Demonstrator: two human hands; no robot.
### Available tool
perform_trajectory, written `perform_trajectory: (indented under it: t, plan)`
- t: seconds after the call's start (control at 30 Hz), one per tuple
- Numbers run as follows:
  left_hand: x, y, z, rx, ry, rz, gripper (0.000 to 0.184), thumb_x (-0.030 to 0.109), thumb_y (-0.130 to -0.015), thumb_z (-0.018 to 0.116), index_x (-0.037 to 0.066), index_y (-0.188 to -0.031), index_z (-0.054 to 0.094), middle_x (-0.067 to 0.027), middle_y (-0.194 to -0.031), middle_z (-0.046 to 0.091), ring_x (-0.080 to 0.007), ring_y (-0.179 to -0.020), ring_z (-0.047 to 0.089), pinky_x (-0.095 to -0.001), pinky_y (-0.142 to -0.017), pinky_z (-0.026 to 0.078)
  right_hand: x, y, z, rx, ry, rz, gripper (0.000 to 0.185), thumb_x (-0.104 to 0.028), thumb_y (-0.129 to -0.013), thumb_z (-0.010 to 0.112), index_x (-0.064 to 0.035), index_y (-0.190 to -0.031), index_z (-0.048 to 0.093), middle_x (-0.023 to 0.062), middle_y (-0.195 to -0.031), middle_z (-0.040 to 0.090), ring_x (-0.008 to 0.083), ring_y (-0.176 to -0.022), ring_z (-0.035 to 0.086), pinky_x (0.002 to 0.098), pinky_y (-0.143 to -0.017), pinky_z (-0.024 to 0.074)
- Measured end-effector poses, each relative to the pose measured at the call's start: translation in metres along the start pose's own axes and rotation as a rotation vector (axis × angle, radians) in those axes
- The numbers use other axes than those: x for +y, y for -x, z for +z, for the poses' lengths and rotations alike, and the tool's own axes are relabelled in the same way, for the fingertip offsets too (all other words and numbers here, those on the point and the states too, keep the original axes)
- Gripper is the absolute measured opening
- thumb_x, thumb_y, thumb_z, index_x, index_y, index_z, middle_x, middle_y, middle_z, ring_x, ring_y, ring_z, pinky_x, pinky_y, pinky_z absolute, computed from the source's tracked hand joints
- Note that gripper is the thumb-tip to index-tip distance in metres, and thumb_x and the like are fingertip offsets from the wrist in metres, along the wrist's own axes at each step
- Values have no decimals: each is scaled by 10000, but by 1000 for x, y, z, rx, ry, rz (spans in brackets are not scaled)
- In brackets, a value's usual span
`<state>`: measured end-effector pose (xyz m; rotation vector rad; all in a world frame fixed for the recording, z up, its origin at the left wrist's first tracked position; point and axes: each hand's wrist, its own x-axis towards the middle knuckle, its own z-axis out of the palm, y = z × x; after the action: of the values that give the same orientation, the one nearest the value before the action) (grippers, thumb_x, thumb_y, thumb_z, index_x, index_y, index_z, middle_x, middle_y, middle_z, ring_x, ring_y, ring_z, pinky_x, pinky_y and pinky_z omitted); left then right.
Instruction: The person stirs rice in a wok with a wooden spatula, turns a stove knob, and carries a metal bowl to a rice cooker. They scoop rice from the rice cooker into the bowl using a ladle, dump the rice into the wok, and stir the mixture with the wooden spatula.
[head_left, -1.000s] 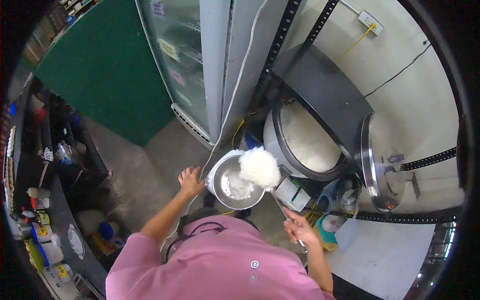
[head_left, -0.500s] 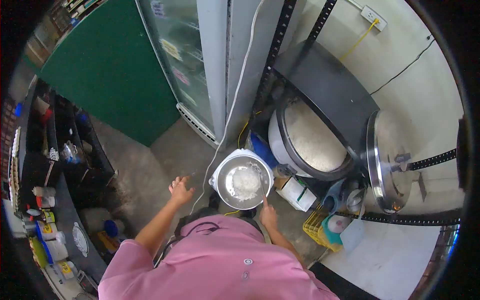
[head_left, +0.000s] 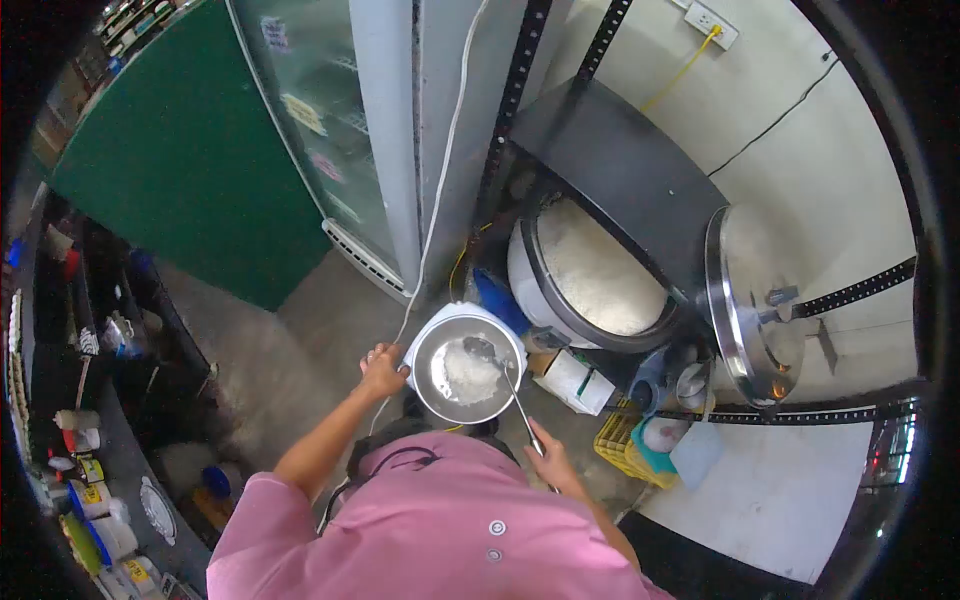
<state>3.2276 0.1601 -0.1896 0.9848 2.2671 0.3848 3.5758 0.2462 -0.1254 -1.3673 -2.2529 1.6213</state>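
Note:
A round metal bowl [head_left: 437, 395] sits in a white tub-like base [head_left: 414, 342] in front of my body, with white rice-like food [head_left: 466, 376] in it. My right hand [head_left: 553, 463] is wrapped around the dark grip of a long-handled metal spoon [head_left: 521, 407]. The spoon's far end reaches over the bowl's right side; its exact shape is hard to make out. At the base's left edge is my left hand [head_left: 383, 370], fingers apart and thumb close to the edge. Whether it touches the base I cannot tell.
A large cooker [head_left: 520, 275] full of white rice stands under a black shelf [head_left: 625, 150], its round lid [head_left: 735, 300] raised at right. A white box [head_left: 575, 384] and yellow crate [head_left: 620, 450] lie nearby. A white cord [head_left: 445, 170] hangs beside the glass-door fridge [head_left: 340, 120].
My left hand has moved right to the base's edge. My right hand has drawn back toward my body with the spoon. A dark patch now shows among the white food. The view has shifted.

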Motion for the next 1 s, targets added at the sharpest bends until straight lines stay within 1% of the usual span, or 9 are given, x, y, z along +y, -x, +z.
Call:
perform_trajectory:
  t: [0.03,0.13,0.23,0.33,0.5,0.63,0.67,0.77,1.0]
  plan:
    - [4,-5,2,-11,-1,16,505,249,-721,630,116,-1190,500,-146,-1221,445,-333,-1161,396,-527,-983,253,-16,12,-14,-101,-97,179,627,-90,-799,567,-177,-1367,316,87,-653,576,160,-437,513,286,-418,408]
    - [11,-27,14,-18,37,135,482,246,-717,627,112,-1168,518,-156,-1195,467,-347,-1129,427,-486,-967,307,-6,43,-46,-172,-559,273,600,-97,-828,551,-181,-1371,310,4,-574,469,61,-380,391,230,-354,335]
    - [43,-38,9,-31,86,284,512,247,-707,628,62,-1170,515,-189,-1179,480,-366,-1115,441,-412,-954,356,-36,65,-92,-113,-671,255,578,-92,-841,527,-141,-1371,302,-4,-519,387,73,-375,352,226,-355,305]
    - [76,-59,14,23,116,487,558,224,-698,645,12,-1187,478,-221,-1177,467,-370,-1123,430,-406,-955,351,-62,68,-130,0,-715,214,553,-110,-861,498,-134,-1374,292,-7,-528,428,67,-353,357,222,-340,313]
    - [169,-77,6,201,247,742,711,216,-665,714,-21,-1250,387,-228,-1220,407,-360,-1145,415,-408,-957,341,-29,13,-180,344,146,-31,537,-126,-862,494,-92,-1361,298,81,-610,558,221,-499,539,347,-482,439]
    - [220,-77,5,315,117,782,797,263,-642,742,-34,-1265,344,-186,-1292,331,-338,-1184,370,-447,-977,305,-45,-17,-200,496,727,143,539,-143,-854,505,-117,-1353,305,227,-746,614,400,-697,597,448,-658,464]
    - [227,-77,4,310,74,778,809,272,-644,742,-39,-1270,335,-181,-1300,319,-333,-1193,361,-456,-980,296,-34,-20,-207,513,711,168,561,-128,-835,519,-160,-1355,310,277,-750,581,437,-711,575,467,-646,455]
    - [237,-86,14,324,39,734,849,310,-606,769,-39,-1262,358,-160,-1283,331,-312,-1203,348,-477,-1004,262,-19,-25,-213,538,875,218,584,-107,-821,522,-121,-1359,295,278,-758,581,430,-728,579,462,-660,456]
    - [245,-88,17,388,-36,716,820,321,-564,784,-44,-1206,426,-145,-1253,374,-272,-1134,414,-419,-929,300,-22,-33,-220,345,595,246,592,-65,-801,486,37,-1335,254,275,-809,597,398,-761,598,450,-690,470]
